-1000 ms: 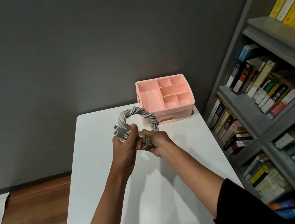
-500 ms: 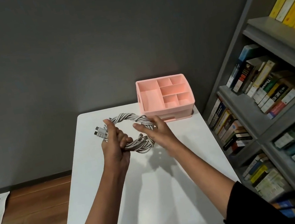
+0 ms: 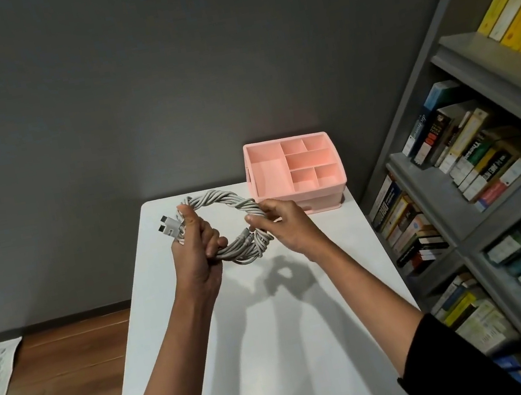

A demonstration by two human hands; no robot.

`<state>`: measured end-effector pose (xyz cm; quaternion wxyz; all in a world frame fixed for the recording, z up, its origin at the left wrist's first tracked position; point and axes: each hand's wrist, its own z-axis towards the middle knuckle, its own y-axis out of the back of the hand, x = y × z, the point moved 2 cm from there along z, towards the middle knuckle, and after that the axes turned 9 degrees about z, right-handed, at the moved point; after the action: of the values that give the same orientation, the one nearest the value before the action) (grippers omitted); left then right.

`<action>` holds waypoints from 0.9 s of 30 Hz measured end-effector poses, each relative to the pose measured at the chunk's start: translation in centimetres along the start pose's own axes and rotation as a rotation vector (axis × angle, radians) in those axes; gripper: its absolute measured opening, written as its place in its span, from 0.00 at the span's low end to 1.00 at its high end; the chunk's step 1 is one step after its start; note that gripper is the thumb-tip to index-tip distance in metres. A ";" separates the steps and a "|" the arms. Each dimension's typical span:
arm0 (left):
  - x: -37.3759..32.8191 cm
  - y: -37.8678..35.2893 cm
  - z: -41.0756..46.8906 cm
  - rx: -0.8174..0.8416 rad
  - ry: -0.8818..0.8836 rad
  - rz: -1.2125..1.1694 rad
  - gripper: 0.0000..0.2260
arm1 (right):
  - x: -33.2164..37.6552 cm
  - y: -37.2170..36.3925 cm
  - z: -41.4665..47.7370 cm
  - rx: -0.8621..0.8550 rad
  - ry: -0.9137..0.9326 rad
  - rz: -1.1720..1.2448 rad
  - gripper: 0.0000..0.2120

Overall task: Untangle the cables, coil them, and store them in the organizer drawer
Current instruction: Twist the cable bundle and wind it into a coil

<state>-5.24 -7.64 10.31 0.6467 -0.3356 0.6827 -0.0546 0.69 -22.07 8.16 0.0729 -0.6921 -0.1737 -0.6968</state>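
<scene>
**Coil opened out flat, ready for the drawer**

Left hand (image 3: 195, 248) was clamped in a fist round the left side of the cable coil (image 3: 239, 222), thumb up, with the two connector plugs (image 3: 167, 229) poking out just left of the knuckles. A second earlier both hands were bunched together on a tight upright loop; since then they had moved apart and the loop had spread into a wide ring held above the white table (image 3: 276, 333). Right hand (image 3: 286, 224) pinched the ring's right edge, fingers closed on the twisted strands. Coil was in the air, touching neither table nor organizer. The pink organizer (image 3: 299, 187) sat just beyond, at the table's far right corner; its drawer front looked shut, though partly hidden. Judged: coiling about done, drawer still to be opened, likely needing one hand freed. Bookshelf (image 3: 481, 193) stood right.
</scene>
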 end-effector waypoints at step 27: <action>-0.9 0.1 -0.9 -0.017 -0.067 -0.141 0.17 | 0.3 -3.7 -2.8 -0.011 -0.359 0.524 0.17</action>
<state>-6.14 -7.45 11.16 0.6610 -0.3902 0.6356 -0.0828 -3.23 -19.53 7.94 0.2146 -0.8255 0.0042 -0.5220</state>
